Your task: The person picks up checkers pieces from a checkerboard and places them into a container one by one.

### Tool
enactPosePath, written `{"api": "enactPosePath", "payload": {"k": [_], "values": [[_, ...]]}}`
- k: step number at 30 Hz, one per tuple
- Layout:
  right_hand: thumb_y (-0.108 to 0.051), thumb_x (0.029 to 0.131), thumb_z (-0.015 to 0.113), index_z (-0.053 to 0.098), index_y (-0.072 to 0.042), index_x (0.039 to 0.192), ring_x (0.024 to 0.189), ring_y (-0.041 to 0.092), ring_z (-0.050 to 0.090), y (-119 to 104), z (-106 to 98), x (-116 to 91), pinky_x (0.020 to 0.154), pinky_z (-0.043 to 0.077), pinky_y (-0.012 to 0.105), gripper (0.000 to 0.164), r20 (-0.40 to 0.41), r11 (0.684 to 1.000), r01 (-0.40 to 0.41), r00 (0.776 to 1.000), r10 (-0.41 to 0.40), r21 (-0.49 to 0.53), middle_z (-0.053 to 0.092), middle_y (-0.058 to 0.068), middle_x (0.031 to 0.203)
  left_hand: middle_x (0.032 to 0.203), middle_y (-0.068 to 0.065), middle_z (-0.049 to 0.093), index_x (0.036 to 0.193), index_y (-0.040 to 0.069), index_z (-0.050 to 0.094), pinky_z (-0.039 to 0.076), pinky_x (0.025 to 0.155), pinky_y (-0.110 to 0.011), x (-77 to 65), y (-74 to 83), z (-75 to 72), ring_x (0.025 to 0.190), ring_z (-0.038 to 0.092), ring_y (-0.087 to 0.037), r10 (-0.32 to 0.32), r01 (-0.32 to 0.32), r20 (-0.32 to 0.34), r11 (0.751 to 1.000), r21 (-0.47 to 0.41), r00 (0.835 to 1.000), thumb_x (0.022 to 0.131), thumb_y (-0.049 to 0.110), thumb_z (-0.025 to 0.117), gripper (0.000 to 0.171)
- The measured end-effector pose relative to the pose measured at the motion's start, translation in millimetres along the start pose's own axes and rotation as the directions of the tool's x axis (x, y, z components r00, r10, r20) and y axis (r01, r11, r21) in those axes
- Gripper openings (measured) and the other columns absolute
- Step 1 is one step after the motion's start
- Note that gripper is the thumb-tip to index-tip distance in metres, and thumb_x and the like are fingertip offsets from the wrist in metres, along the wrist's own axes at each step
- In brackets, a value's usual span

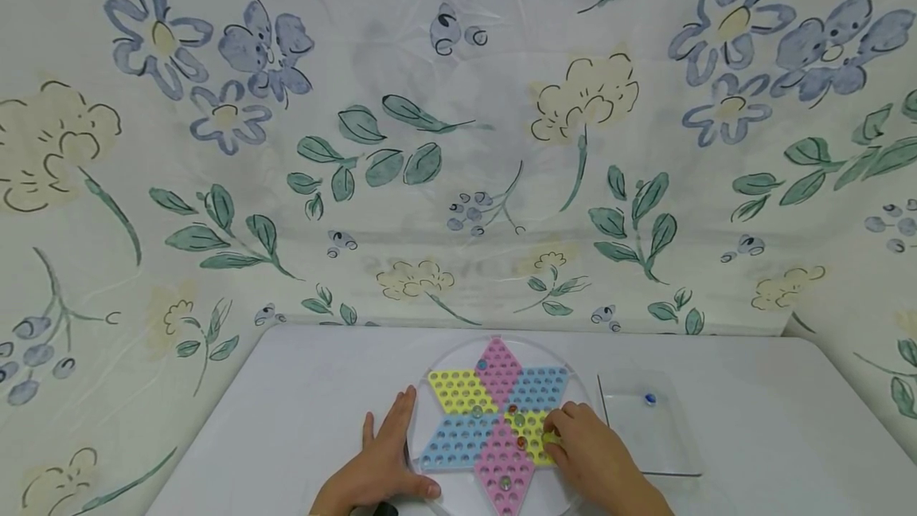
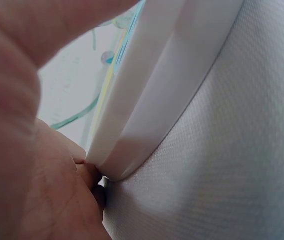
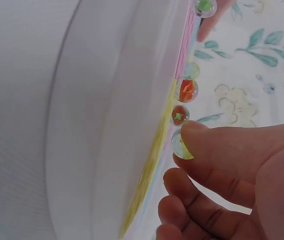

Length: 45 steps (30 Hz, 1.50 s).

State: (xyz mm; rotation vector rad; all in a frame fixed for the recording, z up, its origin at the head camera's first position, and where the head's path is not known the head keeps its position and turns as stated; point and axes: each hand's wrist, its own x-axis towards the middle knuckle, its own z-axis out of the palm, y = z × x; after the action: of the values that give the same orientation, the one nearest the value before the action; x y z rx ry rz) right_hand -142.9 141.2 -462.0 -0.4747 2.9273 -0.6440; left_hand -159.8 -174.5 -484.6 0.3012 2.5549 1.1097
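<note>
A round Chinese checkers board (image 1: pixel 454 446), with a star of pink, yellow and blue points, lies on the table. My right hand (image 1: pixel 591 452) is over its right yellow point, pinching a clear marble with yellow inside (image 3: pixel 182 145) between thumb and index finger. The other fingers curl below. Close by sit a red marble (image 3: pixel 180 114), an orange-red marble (image 3: pixel 187 90) and a greenish clear marble (image 1: pixel 519 420). Another clear marble (image 1: pixel 505 482) is in the near pink point. My left hand (image 1: pixel 380 456) rests at the board's left rim, fingers extended and thumb at the near edge.
Right of the board lies a clear square tray (image 1: pixel 645 452) with one blue marble (image 1: pixel 650 399) in it. A bluish marble (image 1: pixel 482 365) sits in the far pink point. A flower-patterned cloth (image 1: pixel 458 181) hangs behind the white table (image 1: pixel 286 388).
</note>
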Motion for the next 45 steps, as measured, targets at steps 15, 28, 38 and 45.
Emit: {"api": "enactPosePath", "payload": {"k": [15, 28, 38, 45], "values": [[-0.021, 0.090, 0.075, 0.068, -0.013, 0.103, 0.082, 0.009, 0.045, 0, -7, -3, 0.070, 0.049, 0.032, 0.017, -0.078, 1.000, 0.004, 0.997, -0.003, 0.014, 0.054, -0.008, 0.090, 0.165, -0.026, 0.009, 0.159, -0.003, 0.002, -0.020, 0.109, -0.069, 1.5, -0.2, -2.1, 0.152, -0.001, -0.046, 0.019, -0.019, 0.013, 1.000, 0.014, 1.000, 0.060, 0.054, 0.092, 0.146], [-0.017, 0.089, 0.077, 0.067, -0.016, 0.100, 0.082, 0.010, 0.049, 4, -18, -4, 0.074, 0.053, 0.033, 0.014, -0.173, 0.997, -0.062, 0.982, 0.070, 0.055, 0.056, -0.008, 0.089, 0.165, -0.027, 0.008, 0.159, -0.003, 0.003, -0.021, 0.109, -0.068, 1.2, -0.2, -1.2, 0.151, 0.000, -0.046, 0.014, -0.014, 0.007, 1.000, 0.009, 1.000, 0.059, 0.052, 0.094, 0.146], [-0.014, 0.088, 0.078, 0.069, -0.014, 0.101, 0.084, 0.010, 0.052, 8, -28, -7, 0.072, 0.053, 0.030, 0.016, -0.259, 0.995, -0.069, 0.962, 0.087, 0.078, 0.058, -0.007, 0.088, 0.165, -0.027, 0.009, 0.159, -0.003, 0.004, -0.022, 0.110, -0.067, 0.7, 0.2, -0.2, 0.151, 0.000, -0.046, -0.010, 0.010, 0.002, 1.000, 0.004, 1.000, 0.058, 0.048, 0.095, 0.146], [-0.014, 0.091, 0.074, 0.069, -0.009, 0.106, 0.081, 0.013, 0.052, 16, -34, -7, 0.068, 0.051, 0.030, 0.016, -0.311, 0.984, -0.108, 0.939, 0.148, 0.144, 0.058, -0.004, 0.088, 0.165, -0.027, 0.009, 0.159, -0.003, 0.004, -0.023, 0.109, -0.067, 0.5, -0.7, 0.2, 0.151, 0.000, -0.046, -0.005, 0.006, 0.004, 1.000, -0.006, 1.000, 0.058, 0.046, 0.096, 0.146]]}}
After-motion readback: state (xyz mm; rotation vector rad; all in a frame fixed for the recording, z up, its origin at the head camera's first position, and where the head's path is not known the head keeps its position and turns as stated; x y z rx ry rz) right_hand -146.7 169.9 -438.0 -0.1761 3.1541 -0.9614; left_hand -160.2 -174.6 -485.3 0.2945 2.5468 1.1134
